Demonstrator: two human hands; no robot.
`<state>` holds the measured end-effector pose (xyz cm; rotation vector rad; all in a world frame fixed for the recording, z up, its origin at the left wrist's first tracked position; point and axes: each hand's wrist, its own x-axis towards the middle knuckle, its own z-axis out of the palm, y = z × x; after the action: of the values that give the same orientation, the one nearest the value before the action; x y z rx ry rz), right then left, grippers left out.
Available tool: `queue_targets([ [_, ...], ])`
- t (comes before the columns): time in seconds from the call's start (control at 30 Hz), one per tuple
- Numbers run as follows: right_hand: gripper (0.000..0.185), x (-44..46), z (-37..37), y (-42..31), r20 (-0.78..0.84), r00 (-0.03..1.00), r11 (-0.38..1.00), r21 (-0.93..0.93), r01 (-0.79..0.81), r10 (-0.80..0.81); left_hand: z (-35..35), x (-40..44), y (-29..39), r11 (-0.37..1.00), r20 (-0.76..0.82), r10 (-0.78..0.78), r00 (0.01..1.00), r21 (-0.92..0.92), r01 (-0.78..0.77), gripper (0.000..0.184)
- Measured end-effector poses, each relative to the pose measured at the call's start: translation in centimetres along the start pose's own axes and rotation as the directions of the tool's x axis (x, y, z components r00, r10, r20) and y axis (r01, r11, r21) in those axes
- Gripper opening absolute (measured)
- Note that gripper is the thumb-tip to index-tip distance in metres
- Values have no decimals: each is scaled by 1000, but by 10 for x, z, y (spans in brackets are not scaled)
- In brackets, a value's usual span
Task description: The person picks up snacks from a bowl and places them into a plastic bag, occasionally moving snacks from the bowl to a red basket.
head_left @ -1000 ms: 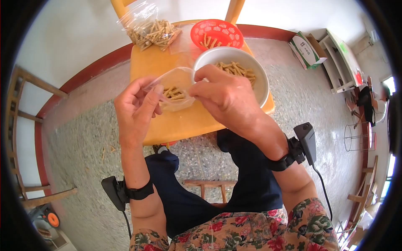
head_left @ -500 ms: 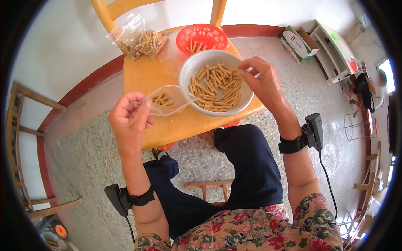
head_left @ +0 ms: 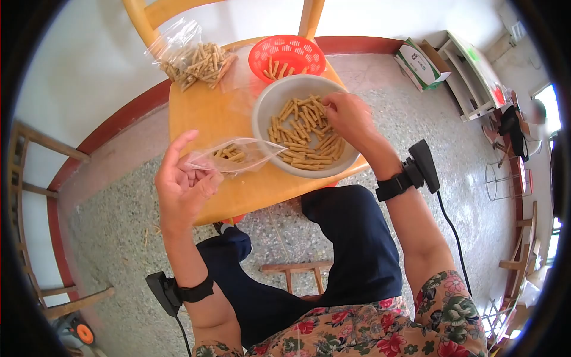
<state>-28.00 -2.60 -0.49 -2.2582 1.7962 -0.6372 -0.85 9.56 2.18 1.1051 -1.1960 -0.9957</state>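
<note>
My left hand grips the edge of a clear plastic bag between thumb and fingers, its index finger raised. Several short tan sticks lie inside the bag. Over the right side of a grey-white bowl, my right hand has its fingertips pinched at the sticks; whether one is between them is too small to tell. Behind the bowl is a red perforated basket with a few sticks. A fuller clear bag of sticks rests at the back left of the yellow chair seat.
A wooden stool rung shows between the knees. Wooden chair frames stand at the left. At the right are a green and white box, a white shelf and a seated person farther off.
My right hand left the small bag, moved right, then came back over the bowl's sticks. My left hand kept the bag while its index finger lifted. The view shifted.
</note>
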Motion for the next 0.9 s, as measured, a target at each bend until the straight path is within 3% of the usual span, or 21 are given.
queue_targets([
  [0.1,17,5,5,-1,39,999,999,-43,-15,17,-10,1,-8,1000,71,3,997,10,-4,53],
  [0.17,17,8,10,-3,61,998,998,-63,-29,33,-16,1,-8,977,23,-141,990,165,136,43],
  [0.27,16,7,11,-4,66,994,996,-35,-83,85,-21,7,-27,972,19,-166,986,171,161,29],
  [0.37,15,6,11,-6,70,994,996,-36,-78,80,-18,7,-33,958,-20,-128,992,257,129,19],
  [0.57,13,14,20,-1,30,995,994,-57,-91,93,-19,7,-41,968,-1,-10,1000,252,10,21],
  [0.77,13,11,18,-4,11,993,992,-53,-119,119,-13,6,-27,967,-54,-28,998,250,40,17],
  [0.83,10,6,17,-5,-95,992,987,150,-63,78,-13,5,-24,965,-84,-45,995,254,65,16],
  [0.87,10,4,13,-8,-97,992,987,147,-64,79,-12,5,-23,962,-111,-64,992,256,91,16],
  [0.9,9,2,4,-15,-31,992,931,351,-101,119,-11,5,-22,964,-108,-64,992,251,90,16],
])
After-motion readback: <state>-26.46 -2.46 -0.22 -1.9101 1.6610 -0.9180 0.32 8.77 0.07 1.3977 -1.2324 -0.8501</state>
